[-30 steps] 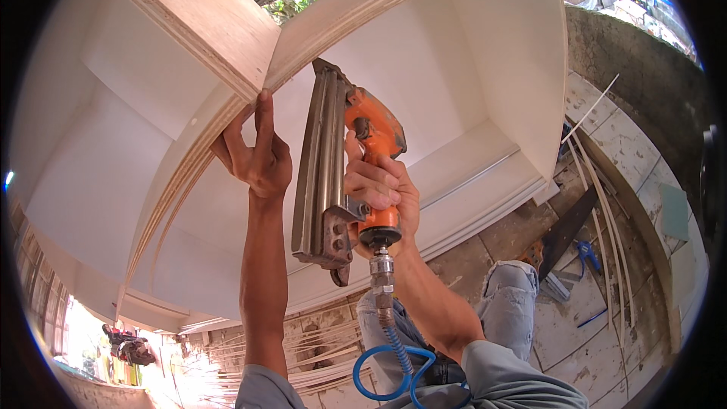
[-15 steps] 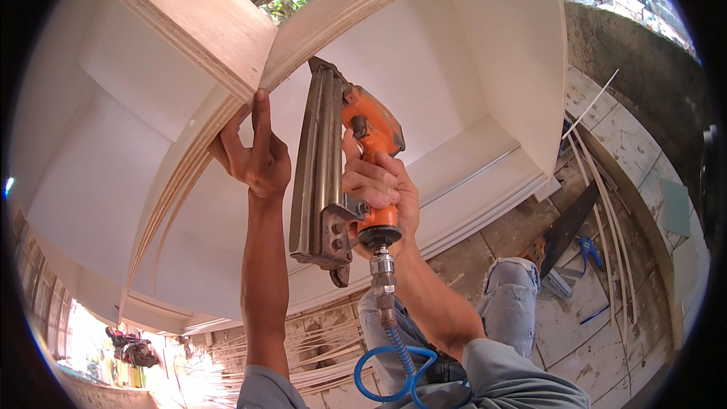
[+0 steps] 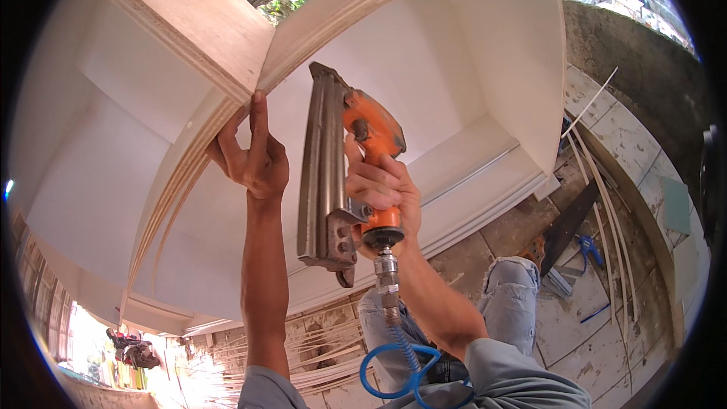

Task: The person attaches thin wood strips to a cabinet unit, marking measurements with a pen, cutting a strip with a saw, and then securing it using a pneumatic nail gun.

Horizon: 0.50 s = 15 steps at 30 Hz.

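My right hand (image 3: 382,185) is wrapped around the handle of an orange pneumatic nail gun (image 3: 386,132). The gun's long metal magazine (image 3: 319,182) stands nearly upright, its top end just short of the cabinet's front edge. A blue air hose (image 3: 363,373) runs down from the metal coupling under the handle. To the left, my left hand (image 3: 259,163) grips the layered plywood edge (image 3: 203,132) of the white cabinet (image 3: 424,68), close below the corner where the panels meet. Its index finger points up against that joint; the other fingertips are partly hidden behind the edge.
On the tiled floor at right lie a handsaw (image 3: 564,231), a blue-handled tool (image 3: 589,251) and long thin wood strips (image 3: 606,235). More strips (image 3: 326,348) are spread on the floor below the cabinet. A concrete wall (image 3: 628,68) stands at the far right.
The nail gun in my right hand has shifted slightly right, away from the cabinet edge. My left hand remains at the corner, almost unmoved.
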{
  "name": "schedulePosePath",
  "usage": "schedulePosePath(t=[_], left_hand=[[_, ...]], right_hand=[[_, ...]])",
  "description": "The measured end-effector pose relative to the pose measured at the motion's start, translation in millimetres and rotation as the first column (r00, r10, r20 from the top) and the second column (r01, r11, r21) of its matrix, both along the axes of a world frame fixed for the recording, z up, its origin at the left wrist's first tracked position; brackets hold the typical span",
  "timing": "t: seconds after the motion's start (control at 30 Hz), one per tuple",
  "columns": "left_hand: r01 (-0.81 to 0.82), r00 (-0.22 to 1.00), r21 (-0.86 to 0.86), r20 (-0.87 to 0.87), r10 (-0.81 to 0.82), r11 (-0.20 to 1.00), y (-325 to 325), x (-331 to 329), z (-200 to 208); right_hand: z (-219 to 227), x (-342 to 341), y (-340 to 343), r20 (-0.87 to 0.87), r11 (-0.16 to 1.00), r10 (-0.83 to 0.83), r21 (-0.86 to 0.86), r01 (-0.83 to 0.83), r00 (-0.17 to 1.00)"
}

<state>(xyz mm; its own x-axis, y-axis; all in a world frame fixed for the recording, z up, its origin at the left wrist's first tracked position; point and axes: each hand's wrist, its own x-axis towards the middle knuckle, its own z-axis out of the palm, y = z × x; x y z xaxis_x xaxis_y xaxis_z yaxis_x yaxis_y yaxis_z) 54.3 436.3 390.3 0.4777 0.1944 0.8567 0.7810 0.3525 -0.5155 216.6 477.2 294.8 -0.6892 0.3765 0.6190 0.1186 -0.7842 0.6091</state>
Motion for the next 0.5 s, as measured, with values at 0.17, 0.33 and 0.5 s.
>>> schedulePosePath(t=[0.17,0.33,0.5], left_hand=[[-0.061,0.996,0.025,-0.058,0.062,0.998,-1,4,7],[-0.085,0.996,0.089,-0.02,0.087,0.992,-13,-1,-2],[0.139,0.819,0.333,0.491,-0.297,0.933,-26,7,-39]], right_hand=[[-26,11,-3,0.099,1.0,0.006,-0.028,-0.003,0.995],[-63,11,-15,0.276,1.0,-0.003,-0.017,0.008,0.961],[-98,15,-26,0.378,0.997,0.017,-0.074,0.011,0.926]])
